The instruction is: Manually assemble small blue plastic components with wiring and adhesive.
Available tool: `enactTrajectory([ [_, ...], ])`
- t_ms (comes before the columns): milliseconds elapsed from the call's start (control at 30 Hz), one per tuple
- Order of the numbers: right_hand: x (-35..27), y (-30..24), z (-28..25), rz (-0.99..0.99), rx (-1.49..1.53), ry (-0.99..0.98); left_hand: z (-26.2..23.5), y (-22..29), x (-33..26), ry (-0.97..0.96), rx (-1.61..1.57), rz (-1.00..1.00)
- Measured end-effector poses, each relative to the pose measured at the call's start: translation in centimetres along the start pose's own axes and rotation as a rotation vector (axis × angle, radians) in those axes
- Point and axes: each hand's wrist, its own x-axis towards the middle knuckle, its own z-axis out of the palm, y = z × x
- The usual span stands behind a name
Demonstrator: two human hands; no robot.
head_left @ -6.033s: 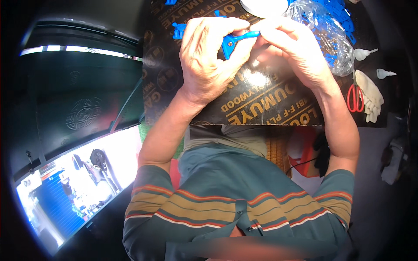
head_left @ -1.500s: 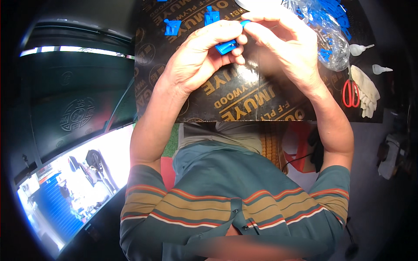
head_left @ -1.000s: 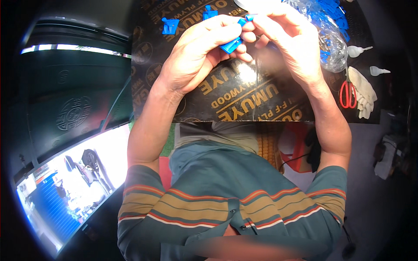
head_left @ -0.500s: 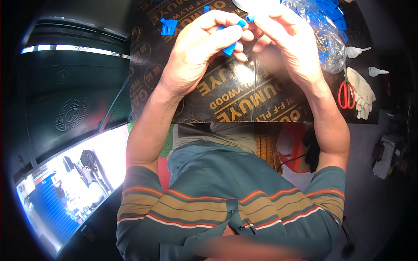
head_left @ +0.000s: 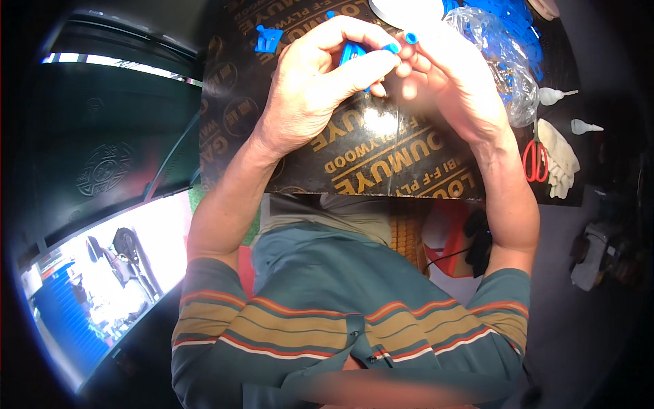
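Observation:
Over the dark plywood board, my left hand (head_left: 300, 88) is closed round a blue plastic part (head_left: 352, 53), which the fingers and thumb partly cover. A small blue tip (head_left: 390, 48) sticks out past that thumb. Close beside it, my right hand (head_left: 460, 82) pinches a small blue plastic tube (head_left: 411, 38), its round open end showing. The fingertips of both hands are nearly together; strong light washes out the right fingers. To the left of my left hand, a blue plastic piece (head_left: 269, 39) lies on the board.
Behind my right hand lies a clear plastic bag (head_left: 511, 82) beside a heap of blue parts (head_left: 507, 24). A white round dish (head_left: 409, 10) is at the far edge. Red-handled scissors (head_left: 535, 161), white gloves (head_left: 558, 160) and two white nozzle bottles (head_left: 550, 95) are on the right.
The blue part in my left hand has turned and sits more behind the thumb. My right hand has tilted the tube so its open end shows. The whole view has shifted slightly.

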Motion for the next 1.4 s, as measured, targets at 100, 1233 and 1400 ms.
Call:
enactTrajectory([
  [100, 0.1, 0.2, -0.4, 0.023, 0.085, -0.019, 0.2, 0.2, 0.0, -0.025, -0.047, 0.021],
  [1233, -0.3, -0.7, 0.3, 0.015, 0.06, -0.055, -0.4, -0.5, -0.1, -0.129, -0.061, 0.077],
  [1400, -0.2, -0.4, -0.2, 0.039, 0.134, -0.092, 0.0, -0.7, -0.1, -0.127, -0.205, 0.088],
])
